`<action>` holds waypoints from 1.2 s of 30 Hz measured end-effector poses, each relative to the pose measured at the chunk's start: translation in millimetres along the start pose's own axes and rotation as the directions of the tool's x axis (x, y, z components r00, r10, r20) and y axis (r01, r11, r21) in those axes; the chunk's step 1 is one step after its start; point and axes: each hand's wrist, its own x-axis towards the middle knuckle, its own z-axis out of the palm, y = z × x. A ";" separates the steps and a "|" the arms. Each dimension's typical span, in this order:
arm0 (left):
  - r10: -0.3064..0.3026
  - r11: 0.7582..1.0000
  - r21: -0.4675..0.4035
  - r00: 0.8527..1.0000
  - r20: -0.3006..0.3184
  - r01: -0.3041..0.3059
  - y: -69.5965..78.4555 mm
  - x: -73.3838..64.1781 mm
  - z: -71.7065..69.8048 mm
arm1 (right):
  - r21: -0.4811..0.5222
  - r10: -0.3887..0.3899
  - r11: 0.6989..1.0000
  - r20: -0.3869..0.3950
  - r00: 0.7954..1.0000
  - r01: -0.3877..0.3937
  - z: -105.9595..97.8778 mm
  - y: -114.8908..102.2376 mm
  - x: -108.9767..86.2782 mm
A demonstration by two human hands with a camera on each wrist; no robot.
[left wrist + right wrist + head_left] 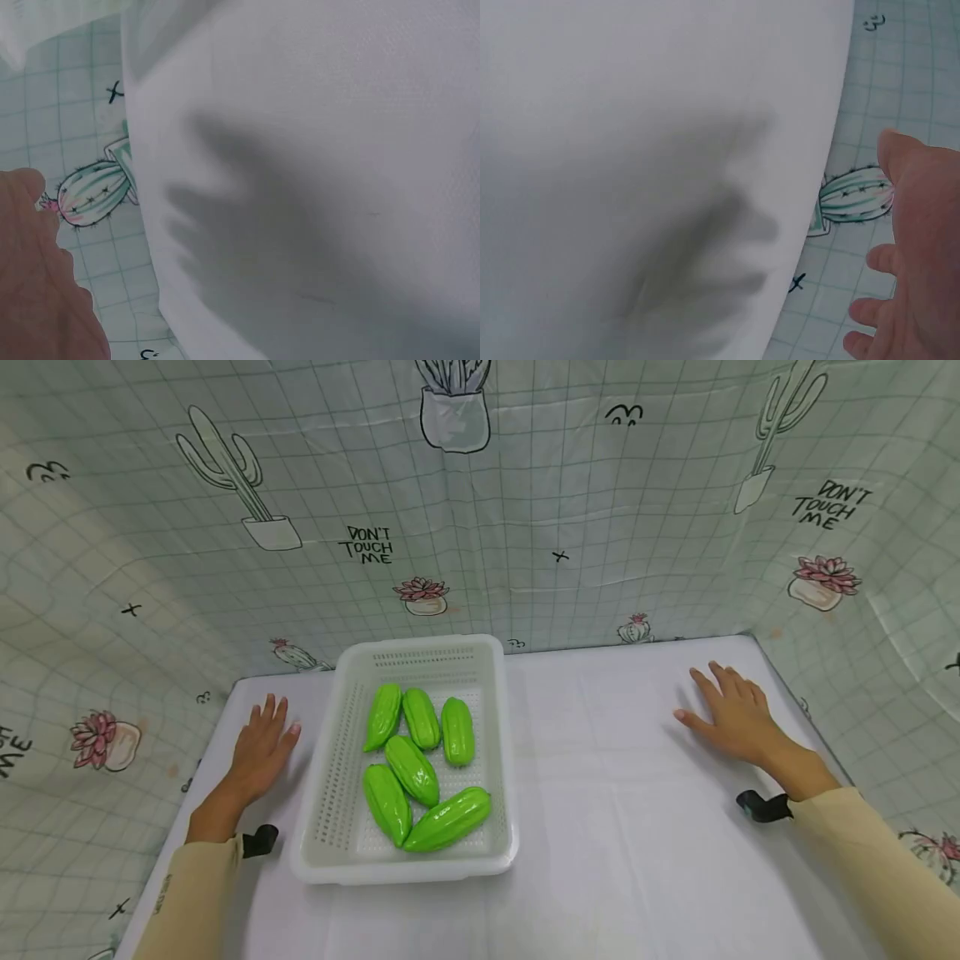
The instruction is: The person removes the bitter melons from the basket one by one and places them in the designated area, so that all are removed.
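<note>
Cloth (pixel 90 560) with a thin grid, drawn cacti and the words "DON'T TOUCH ME" hangs at the left and runs on behind the white-covered bench (pixel 600 793). By the bench's left edge, a tan sleeve (pixel 191 897) with small dark lettering leads to the left hand (pixel 258 752). It is palm down and holds nothing, its fingers straight and near one another, the thumb standing apart. A black wrist piece (pixel 260 841) juts toward the middle, and the left wrist view shows the hand's blurred shadow on the bench.

Just right of this hand stands a white basket (pixel 405 871) with perforated walls. Six glossy green gourds (pixel 412 770) lie inside: three side by side toward the far end, one slanting in the middle, and two nearest the person, their lower ends meeting in a V.

Well apart from the basket, near the bench's right edge, the right hand (pixel 738 718) is also palm down and holding nothing, fingers spread, thumb pointing left. Its shadow falls on the bench too. Another black wrist piece (pixel 763 807) sits beside the right-hand tan sleeve (pixel 873 860), and the printed cloth closes off this side.
</note>
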 end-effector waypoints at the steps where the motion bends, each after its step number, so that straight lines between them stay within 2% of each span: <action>1: 0.003 1.000 -0.005 1.000 0.000 -0.003 0.9 -0.5 -0.4 | -0.006 -0.005 1.000 0.000 1.000 0.005 -0.4 -2.3 0.4; 9: 0.018 0.997 -0.079 0.999 0.029 -0.016 3.2 -1.3 -6.7 | -0.041 -0.047 0.998 -0.004 0.999 0.047 -3.8 -22.1 4.8; 13: 0.015 0.988 -0.155 0.998 0.053 -0.006 4.9 -3.1 -9.1 | -0.049 -0.073 0.996 0.009 0.997 0.074 -4.8 -31.6 7.1; 18: 0.041 0.951 -0.308 0.992 0.118 -0.002 7.8 -5.5 -11.6 | -0.050 -0.096 0.994 0.012 0.995 0.096 -7.2 -44.6 8.4; 22: 0.067 0.918 -0.395 0.981 0.181 0.010 12.1 -7.7 -15.4 | -0.049 -0.106 0.993 0.019 0.994 0.106 -9.1 -54.6 9.1; 26: 0.081 0.891 -0.453 0.975 0.207 0.022 19.1 -11.2 -19.7 | -0.043 -0.120 0.992 0.020 0.993 0.121 -10.7 -65.3 9.3; 31: 0.095 0.874 -0.486 0.970 0.222 0.026 26.7 -12.5 -22.8 | -0.033 -0.145 0.989 0.009 0.989 0.145 -11.4 -76.4 9.0; 36: 0.139 0.849 -0.529 0.965 0.221 -0.001 34.6 -13.5 -25.0 | -0.042 -0.170 0.985 0.005 0.985 0.170 -11.3 -83.6 9.5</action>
